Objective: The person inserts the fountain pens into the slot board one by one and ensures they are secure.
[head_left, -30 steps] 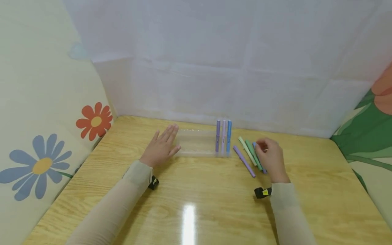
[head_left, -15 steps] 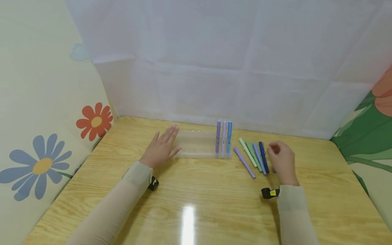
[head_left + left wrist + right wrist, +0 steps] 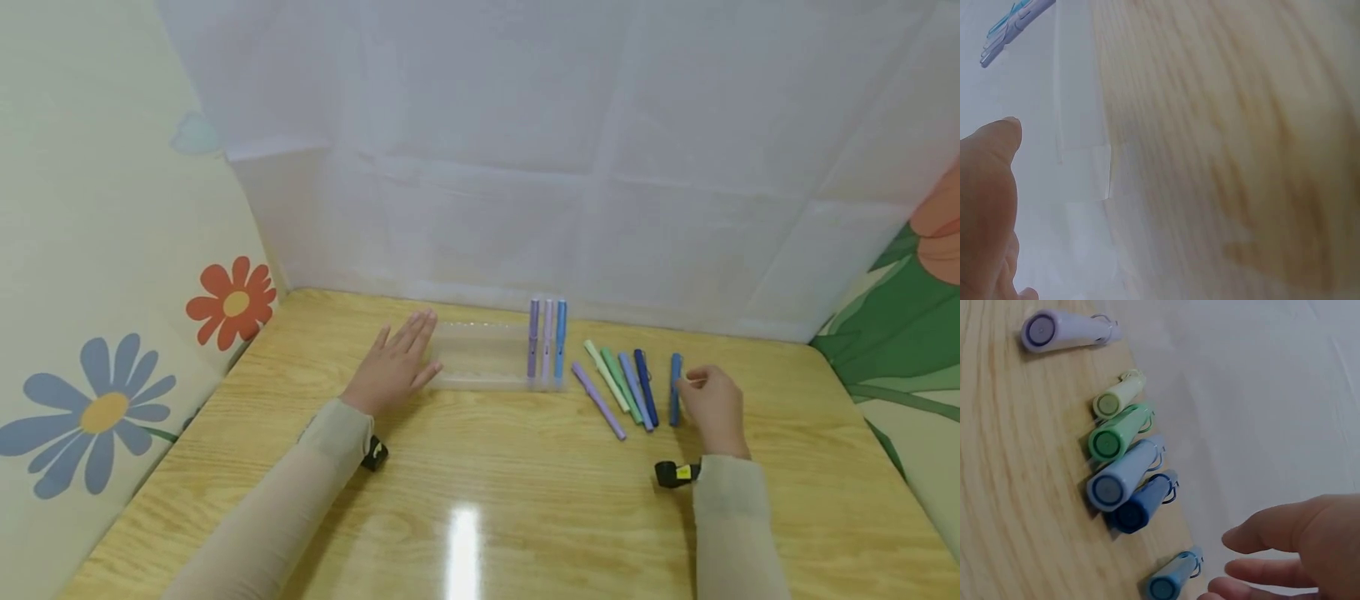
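Beside the right grip (image 3: 716,408) lies a pen (image 3: 676,392) — blue.

Your table (image 3: 540,475) fills most of the head view's lower half. On it you have a clear rack (image 3: 480,385) near the centre and, right of centre, a purple pen (image 3: 598,402), cream pen (image 3: 607,377), green pen (image 3: 622,386), lilac pen (image 3: 636,391), navy pen (image 3: 646,388) and blue pen (image 3: 675,402).
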`<state>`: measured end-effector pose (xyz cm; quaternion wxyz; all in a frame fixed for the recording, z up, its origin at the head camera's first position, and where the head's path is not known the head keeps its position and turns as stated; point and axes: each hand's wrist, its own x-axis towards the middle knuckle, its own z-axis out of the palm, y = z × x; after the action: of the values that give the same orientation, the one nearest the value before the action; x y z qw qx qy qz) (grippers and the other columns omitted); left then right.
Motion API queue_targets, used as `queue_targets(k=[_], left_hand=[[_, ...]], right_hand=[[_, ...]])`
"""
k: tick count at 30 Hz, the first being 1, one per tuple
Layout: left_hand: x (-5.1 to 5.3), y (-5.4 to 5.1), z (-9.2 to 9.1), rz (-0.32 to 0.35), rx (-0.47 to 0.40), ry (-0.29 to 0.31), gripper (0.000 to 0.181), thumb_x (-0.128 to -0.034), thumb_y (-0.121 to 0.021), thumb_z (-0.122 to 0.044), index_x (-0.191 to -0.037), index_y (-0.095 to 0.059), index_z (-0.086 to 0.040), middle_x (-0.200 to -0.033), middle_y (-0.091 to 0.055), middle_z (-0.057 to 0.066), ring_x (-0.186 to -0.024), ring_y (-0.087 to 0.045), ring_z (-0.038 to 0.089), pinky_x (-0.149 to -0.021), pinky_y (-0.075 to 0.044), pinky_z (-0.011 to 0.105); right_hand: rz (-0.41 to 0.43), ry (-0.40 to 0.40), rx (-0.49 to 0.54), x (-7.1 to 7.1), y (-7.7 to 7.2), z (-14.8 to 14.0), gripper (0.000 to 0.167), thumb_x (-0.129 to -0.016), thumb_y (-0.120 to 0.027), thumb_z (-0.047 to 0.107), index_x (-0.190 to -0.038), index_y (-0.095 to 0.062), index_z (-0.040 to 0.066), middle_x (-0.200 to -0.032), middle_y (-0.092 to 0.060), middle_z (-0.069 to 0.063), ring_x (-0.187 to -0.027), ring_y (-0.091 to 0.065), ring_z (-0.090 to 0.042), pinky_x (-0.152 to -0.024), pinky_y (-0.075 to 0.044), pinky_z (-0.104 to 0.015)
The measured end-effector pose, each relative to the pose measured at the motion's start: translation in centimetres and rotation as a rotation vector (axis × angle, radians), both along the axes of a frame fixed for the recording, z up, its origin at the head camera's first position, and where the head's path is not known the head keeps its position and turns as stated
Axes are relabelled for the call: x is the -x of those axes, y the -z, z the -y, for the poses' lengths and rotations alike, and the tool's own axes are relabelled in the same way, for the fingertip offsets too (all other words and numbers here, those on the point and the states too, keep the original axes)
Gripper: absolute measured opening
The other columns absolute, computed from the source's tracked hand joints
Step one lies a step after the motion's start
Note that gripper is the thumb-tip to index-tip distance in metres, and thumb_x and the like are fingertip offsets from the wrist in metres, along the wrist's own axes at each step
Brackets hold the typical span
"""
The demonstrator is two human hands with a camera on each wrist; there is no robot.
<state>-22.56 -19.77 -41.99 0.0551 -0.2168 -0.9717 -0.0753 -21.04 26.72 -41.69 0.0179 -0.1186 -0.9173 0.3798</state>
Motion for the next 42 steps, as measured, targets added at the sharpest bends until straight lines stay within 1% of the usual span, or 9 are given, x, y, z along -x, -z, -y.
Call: queue_targets(k=[4,8,12,21,28,36,42], left_hand=[[0.0,0.0,0.0,0.003,-0.002,0.0,0.078,-0.1081,-0.046,-0.041,-0.161,-0.008,0.001,-0.168,-0.009,0.017,-0.155,-0.009,0.034,-0.122,-0.009,0.063],[0.1,0.1,0.1,0.003,-0.007,0.001,0.078,-0.1084,-0.045,-0.041,-0.161,-0.007,0.001,-0.168,-0.009,0.018,-0.155,-0.009,0.034,-0.122,-0.009,0.063],[0.2,0.2,0.1,0.008,-0.007,0.002,0.078,-0.1087,-0.043,-0.043,-0.162,-0.005,0.0,-0.169,-0.007,0.017,-0.155,-0.008,0.034,-0.122,-0.01,0.063],[0.2,0.0,0.0,0.009,-0.017,0.004,0.078,-0.1086,-0.043,-0.043,-0.162,-0.005,0.0,-0.169,-0.006,0.017,-0.155,-0.008,0.033,-0.122,-0.009,0.063],[0.2,0.1,0.0,0.019,-0.016,-0.002,0.078,-0.1086,-0.043,-0.043,-0.162,-0.004,0.0,-0.169,-0.005,0.017,-0.156,-0.007,0.033,-0.122,-0.009,0.062],[0.1,0.1,0.0,0.026,-0.015,-0.008,0.078,-0.1087,-0.043,-0.043,-0.162,-0.004,-0.001,-0.169,-0.005,0.016,-0.156,-0.007,0.033,-0.123,-0.009,0.062],[-0.1,0.0,-0.1,0.014,-0.034,-0.001,0.078,-0.1082,-0.046,-0.04,-0.161,-0.006,0.001,-0.168,-0.007,0.018,-0.155,-0.009,0.035,-0.122,-0.01,0.064]], right_hand=[[0.082,-0.008,0.001,0.0,0.4,-0.3,0.047,-0.102,-0.057,0.022,-0.129,-0.054,-0.016,-0.124,-0.059,-0.037,-0.106,-0.062,-0.046,-0.083,-0.055,-0.052],[0.107,-0.004,0.002,0.1,0.8,-0.5,0.048,-0.101,-0.056,0.023,-0.129,-0.055,-0.016,-0.125,-0.058,-0.036,-0.108,-0.06,-0.047,-0.086,-0.054,-0.053],[0.104,0.007,0.01,0.1,1.0,-0.6,0.048,-0.1,-0.056,0.022,-0.129,-0.056,-0.016,-0.128,-0.057,-0.037,-0.112,-0.057,-0.049,-0.089,-0.052,-0.055],[0.093,0.037,0.004,0.3,1.0,-0.4,0.041,-0.098,-0.062,0.018,-0.123,-0.061,-0.014,-0.123,-0.06,-0.035,-0.107,-0.06,-0.045,-0.085,-0.054,-0.052],[0.08,0.028,-0.023,0.4,1.1,-0.2,0.034,-0.096,-0.066,0.012,-0.116,-0.064,-0.015,-0.113,-0.064,-0.034,-0.1,-0.062,-0.043,-0.08,-0.055,-0.05],[0.082,0.016,-0.044,0.2,1.0,-0.1,0.03,-0.095,-0.067,0.011,-0.112,-0.066,-0.014,-0.11,-0.066,-0.032,-0.098,-0.063,-0.043,-0.08,-0.055,-0.05],[0.092,0.018,-0.025,0.1,1.0,0.0,0.03,-0.095,-0.066,0.011,-0.111,-0.066,-0.014,-0.108,-0.066,-0.031,-0.096,-0.063,-0.041,-0.077,-0.055,-0.047]])
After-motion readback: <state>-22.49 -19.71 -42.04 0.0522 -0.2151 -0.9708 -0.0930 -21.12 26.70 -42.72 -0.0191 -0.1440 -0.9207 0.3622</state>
